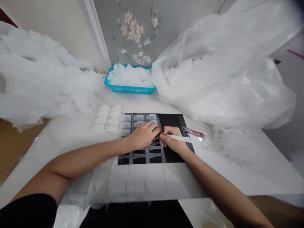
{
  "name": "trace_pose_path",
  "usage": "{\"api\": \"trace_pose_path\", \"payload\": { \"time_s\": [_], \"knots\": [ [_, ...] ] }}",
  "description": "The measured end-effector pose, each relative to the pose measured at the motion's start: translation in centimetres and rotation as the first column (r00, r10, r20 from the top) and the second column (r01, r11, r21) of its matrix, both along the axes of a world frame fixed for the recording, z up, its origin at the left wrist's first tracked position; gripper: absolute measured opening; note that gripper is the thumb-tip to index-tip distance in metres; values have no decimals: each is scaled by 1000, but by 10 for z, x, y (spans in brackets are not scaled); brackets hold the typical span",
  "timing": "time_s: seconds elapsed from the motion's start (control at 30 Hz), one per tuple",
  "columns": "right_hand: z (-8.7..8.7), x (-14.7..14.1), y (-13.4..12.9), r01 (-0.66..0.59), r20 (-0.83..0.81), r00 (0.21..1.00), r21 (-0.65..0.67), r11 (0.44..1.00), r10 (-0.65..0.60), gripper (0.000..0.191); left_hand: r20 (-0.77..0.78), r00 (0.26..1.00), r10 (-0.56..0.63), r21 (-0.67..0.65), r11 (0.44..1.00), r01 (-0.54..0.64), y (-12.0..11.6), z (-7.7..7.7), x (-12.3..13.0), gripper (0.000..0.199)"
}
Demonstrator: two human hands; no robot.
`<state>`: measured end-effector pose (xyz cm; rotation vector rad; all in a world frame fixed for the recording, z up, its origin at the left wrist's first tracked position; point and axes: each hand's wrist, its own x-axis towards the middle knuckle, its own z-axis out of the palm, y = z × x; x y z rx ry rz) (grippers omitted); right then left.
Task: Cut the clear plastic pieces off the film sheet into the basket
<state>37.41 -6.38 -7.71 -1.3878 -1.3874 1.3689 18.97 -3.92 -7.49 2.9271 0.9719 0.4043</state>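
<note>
A translucent plastic sheet (139, 152) with rows of moulded, roughly rectangular shapes lies on a black mat (171, 122). Some of its cells hold whitish pieces, while the nearer ones look like cut-out openings. My left hand (144, 134) rests over the sheet with its fingers curled at the right edge, gripping it there. Close beside it, my right hand (174, 139) is closed round a slim pale green pen-like tool (179, 138); its tip is hidden at the fingers near the sheet's edge. Pink-handled thread snips (193, 131) lie just right of my right hand.
A blue basket (133, 90) heaped with white pieces stands at the back. A large translucent bag (223, 91) fills the right rear, and a pile of whitish plastic (47, 79) the left. Clear plastic scraps (228, 142) lie on the white table (258, 167).
</note>
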Motion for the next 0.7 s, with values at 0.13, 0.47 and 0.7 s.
{"api": "trace_pose_path", "payload": {
  "time_s": [0.13, 0.47, 0.7],
  "knots": [
    [3, -3, 0, 0, 35, 999, 0, 1000, 0, 24, 394, 906, 152, -253, 966, -52, 7, 1, -3, 18],
    [1, -4, 0, 57, 100, 994, -41, 998, -52, 22, 795, -230, 561, -516, 825, 231, 22, 20, -4, 20],
    [8, 8, 4, 137, -35, 990, 104, 985, -134, 24, 834, 427, 350, -427, 899, 97, 38, 50, -22, 17]
  ]
}}
